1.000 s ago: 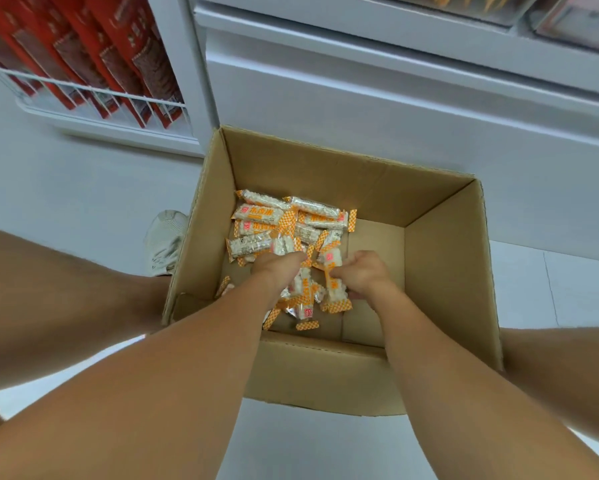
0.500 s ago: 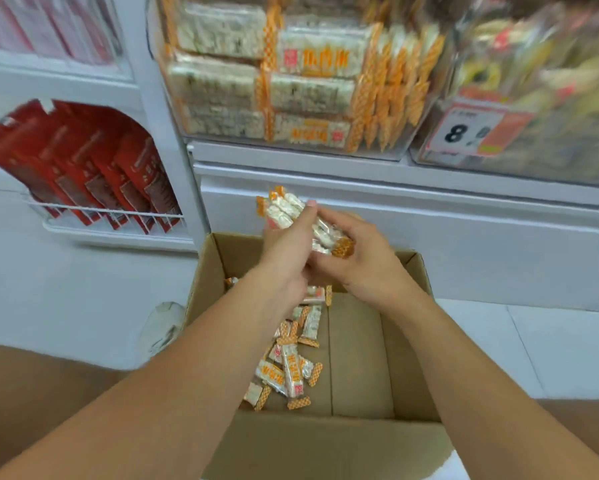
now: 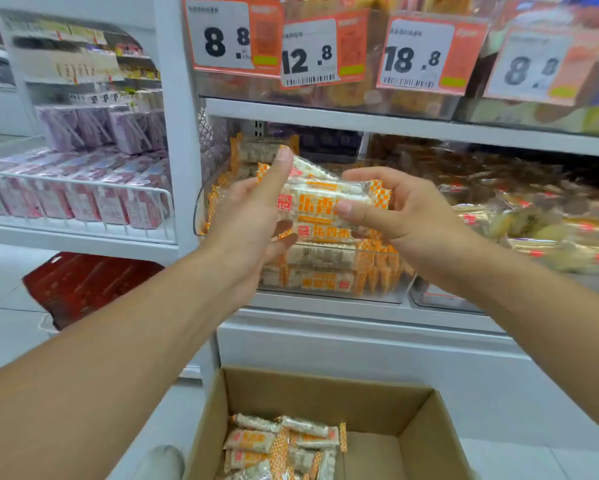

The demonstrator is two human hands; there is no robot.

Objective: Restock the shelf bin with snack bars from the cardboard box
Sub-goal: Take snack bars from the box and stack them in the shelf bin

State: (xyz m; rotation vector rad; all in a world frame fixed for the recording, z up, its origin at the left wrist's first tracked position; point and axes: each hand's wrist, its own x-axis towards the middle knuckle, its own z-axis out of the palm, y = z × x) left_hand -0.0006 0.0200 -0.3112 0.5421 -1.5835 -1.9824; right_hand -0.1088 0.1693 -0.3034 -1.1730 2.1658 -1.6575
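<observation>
I see both hands up in front of the shelf, holding a small bunch of white snack bars with orange checked ends (image 3: 325, 206) between them. My left hand (image 3: 253, 220) grips the bunch from the left side, with its thumb pointing up along the bars. My right hand (image 3: 405, 216) pinches the right end of the bunch, thumb in front and fingers curled behind. Just behind and under the hands sits the clear plastic shelf bin (image 3: 325, 271), and it has more of the same bars stacked inside. Far below the hands, the open brown cardboard box (image 3: 426, 441) stands on the floor with loose bars lying in its left part. Above the hands hang white and orange price tags (image 3: 232, 36).
</observation>
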